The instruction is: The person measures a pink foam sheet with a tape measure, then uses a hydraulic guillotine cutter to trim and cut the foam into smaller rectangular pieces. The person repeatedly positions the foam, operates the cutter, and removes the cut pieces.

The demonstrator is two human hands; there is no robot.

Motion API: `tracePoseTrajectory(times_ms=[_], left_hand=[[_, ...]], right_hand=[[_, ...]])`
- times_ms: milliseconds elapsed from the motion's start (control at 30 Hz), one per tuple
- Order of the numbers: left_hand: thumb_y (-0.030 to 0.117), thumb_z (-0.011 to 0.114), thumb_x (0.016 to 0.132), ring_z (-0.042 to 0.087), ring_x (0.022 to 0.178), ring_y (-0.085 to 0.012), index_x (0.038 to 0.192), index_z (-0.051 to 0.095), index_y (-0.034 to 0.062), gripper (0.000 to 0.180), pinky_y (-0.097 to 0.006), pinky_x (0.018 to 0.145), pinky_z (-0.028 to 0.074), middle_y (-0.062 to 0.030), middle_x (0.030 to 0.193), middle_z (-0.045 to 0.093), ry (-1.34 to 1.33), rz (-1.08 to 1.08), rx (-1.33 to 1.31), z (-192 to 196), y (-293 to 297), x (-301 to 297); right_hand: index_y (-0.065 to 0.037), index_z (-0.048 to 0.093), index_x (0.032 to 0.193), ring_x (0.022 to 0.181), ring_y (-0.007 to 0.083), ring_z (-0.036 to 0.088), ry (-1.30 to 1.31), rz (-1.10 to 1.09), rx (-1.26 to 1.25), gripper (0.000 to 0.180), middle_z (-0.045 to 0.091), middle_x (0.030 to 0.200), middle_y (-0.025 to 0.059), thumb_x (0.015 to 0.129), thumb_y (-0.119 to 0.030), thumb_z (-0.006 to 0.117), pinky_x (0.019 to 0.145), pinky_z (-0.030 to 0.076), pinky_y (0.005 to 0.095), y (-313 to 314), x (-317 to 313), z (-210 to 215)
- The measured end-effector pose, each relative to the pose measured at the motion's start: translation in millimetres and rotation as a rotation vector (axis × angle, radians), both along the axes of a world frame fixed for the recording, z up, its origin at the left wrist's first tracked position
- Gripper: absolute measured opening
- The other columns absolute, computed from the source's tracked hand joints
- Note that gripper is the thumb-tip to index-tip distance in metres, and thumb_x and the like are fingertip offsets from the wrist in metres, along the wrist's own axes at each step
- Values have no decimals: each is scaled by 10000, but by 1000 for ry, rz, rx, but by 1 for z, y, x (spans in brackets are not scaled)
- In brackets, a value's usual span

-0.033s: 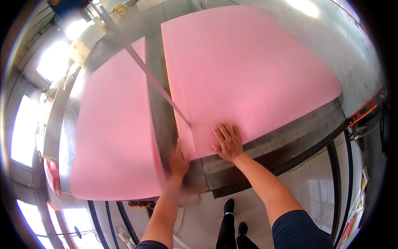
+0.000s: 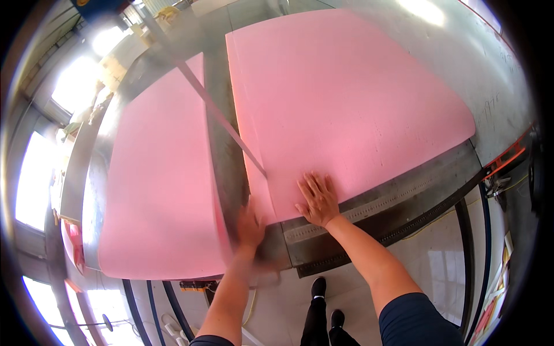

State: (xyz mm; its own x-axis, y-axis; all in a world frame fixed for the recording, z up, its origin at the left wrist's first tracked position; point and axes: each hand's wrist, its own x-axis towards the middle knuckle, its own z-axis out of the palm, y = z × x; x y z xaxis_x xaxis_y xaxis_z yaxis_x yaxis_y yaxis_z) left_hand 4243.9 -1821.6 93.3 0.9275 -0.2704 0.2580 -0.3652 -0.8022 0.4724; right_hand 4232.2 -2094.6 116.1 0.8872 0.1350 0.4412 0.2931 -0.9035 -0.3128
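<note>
Pink foam board pinned flat on the steel cutting table
Right hand presses spread-fingered on its near edge, steadying it; left hand, blurred beside the slanted metal bar, grip unreadable; second foam sheet lies farther left

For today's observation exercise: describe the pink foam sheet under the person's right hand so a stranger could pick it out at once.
Start at the big grey metal worktable. Two pink foam sheets lie on it, parted by a bare strip. The wanted sheet is the right-hand, wider one: the right hand lies flat on its near edge, and a thin metal strip runs aslant to its left edge, unlike the narrower left sheet.
</note>
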Motion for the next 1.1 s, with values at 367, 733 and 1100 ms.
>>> tracePoseTrajectory(times_ms=[367, 733, 1100], left_hand=[[300, 607, 856, 502, 1240, -416, 1483, 335, 20, 738, -486, 1142, 314, -195, 1453, 457, -12, 31, -23, 22, 19, -43], [310, 651, 830, 501, 1252, -399, 1462, 354, -4, 766, -510, 1120, 324, -220, 1377, 519, 15, 50, -58, 38, 27, -77], [299, 661, 839, 487, 1278, -389, 1463, 336, -24, 775, -511, 1131, 313, -236, 1399, 495, 31, 79, -32, 34, 29, -95]], right_hand=[[-87, 533, 1360, 1378, 384, 378, 26, 24, -47, 618, 438, 1469, 180, 865, -456, 559, 1118, 241, 621, 23, -36, 31], [-61, 503, 1383, 1402, 400, 333, 104, 53, -79, 648, 397, 1496, 193, 888, -480, 497, 1128, 206, 630, 35, -64, 34], [-49, 503, 1384, 1405, 415, 323, 136, 75, -108, 650, 398, 1494, 198, 893, -474, 512, 1135, 187, 629, 37, -75, 33]])
